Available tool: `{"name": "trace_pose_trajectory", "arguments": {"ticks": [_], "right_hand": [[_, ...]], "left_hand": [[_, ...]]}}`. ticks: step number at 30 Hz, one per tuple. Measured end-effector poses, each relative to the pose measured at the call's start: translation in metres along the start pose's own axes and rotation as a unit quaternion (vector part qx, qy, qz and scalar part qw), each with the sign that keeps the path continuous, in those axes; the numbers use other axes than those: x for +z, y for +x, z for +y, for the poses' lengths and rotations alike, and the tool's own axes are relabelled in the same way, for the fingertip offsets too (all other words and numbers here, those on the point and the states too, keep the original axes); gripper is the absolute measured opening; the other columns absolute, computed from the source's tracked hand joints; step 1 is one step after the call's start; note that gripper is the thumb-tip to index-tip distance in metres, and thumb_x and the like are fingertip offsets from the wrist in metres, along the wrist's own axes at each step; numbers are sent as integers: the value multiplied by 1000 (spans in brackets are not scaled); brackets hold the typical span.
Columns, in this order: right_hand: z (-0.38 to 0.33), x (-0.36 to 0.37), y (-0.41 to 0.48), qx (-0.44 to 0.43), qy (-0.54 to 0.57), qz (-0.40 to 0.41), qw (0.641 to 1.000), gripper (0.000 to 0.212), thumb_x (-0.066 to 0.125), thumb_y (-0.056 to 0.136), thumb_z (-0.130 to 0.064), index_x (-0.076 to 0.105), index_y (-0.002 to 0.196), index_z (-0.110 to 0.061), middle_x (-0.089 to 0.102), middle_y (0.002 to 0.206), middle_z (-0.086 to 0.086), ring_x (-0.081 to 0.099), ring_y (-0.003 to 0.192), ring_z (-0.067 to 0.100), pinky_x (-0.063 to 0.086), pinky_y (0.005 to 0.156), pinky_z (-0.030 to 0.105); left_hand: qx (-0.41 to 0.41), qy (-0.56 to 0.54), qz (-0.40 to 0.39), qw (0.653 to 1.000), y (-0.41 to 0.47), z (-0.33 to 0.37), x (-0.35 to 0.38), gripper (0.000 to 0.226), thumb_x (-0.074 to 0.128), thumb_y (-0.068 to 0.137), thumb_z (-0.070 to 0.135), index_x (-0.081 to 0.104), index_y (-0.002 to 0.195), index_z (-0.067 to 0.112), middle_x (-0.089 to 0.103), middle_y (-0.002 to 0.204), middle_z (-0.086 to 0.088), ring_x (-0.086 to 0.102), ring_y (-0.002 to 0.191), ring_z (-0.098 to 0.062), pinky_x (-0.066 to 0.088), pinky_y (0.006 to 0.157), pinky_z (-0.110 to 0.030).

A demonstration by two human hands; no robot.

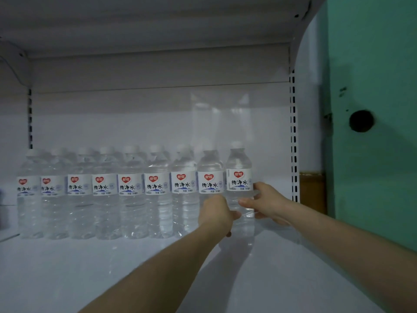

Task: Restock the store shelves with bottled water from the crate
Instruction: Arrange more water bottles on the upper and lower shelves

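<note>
Several clear water bottles (132, 190) with white labels and red heart logos stand in a row along the back of a white shelf (112, 279). The rightmost bottle (239, 177) stands upright at the end of the row. My right hand (268, 203) grips its lower body from the right side. My left hand (216, 213) holds the same bottle from the left, in front of the neighbouring bottle (209, 177). More bottles show behind the front row. The crate is out of view.
A white upright with slots (293, 136) bounds the shelf on the right, with a small gap beside the last bottle. Beyond it is a green wall (372, 86) with a dark round hole (361, 124). Another white shelf (146, 26) hangs overhead.
</note>
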State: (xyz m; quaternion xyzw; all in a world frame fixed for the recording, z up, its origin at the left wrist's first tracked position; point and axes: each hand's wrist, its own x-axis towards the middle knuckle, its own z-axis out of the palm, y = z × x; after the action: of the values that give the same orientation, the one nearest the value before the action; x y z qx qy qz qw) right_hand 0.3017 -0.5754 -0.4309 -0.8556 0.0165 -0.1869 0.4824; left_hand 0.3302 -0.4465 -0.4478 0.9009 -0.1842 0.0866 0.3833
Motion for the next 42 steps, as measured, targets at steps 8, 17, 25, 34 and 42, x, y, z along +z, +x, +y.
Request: {"name": "trace_pose_trajectory", "arguments": {"ticks": [8,17,25,34,42], "right_hand": [[3,8,5,1,-10,36,999,42,64,87,-17,47,124,-9,57,119,9,56,102,23,46,69,31],[-25,11,-15,71,-76,9,995,32,60,90,-16,56,121,-8,57,89,7,44,61,16,39,52,25],[-40,25,-50,-2,-127,40,991,31,55,90,-15,57,120,-9,64,112,11,59,98,25,47,82,31],[-78,73,-119,-79,-62,61,993,22,48,94,-16,60,87,1,57,82,13,58,83,27,50,75,33],[-108,153,-207,-186,49,5,981,24,50,93,-8,63,75,-16,68,87,9,66,86,20,55,77,28]], "left_hand": [[0,62,-1,998,6,2,2,34,59,90,29,51,65,8,56,60,-3,55,40,-7,40,36,-17],[-11,-9,-56,998,-18,16,-11,20,51,95,20,58,94,1,64,75,-10,59,54,-12,53,57,-24],[26,-65,-32,997,-52,3,-45,20,50,94,21,57,84,5,58,86,-14,55,78,-24,52,76,-35],[86,-192,24,977,-120,-26,-89,17,56,92,25,54,79,14,59,87,-11,56,78,-22,50,72,-32],[98,-347,67,930,-231,-101,-125,18,62,88,27,66,78,13,70,72,0,69,68,-10,56,60,-23]]}}
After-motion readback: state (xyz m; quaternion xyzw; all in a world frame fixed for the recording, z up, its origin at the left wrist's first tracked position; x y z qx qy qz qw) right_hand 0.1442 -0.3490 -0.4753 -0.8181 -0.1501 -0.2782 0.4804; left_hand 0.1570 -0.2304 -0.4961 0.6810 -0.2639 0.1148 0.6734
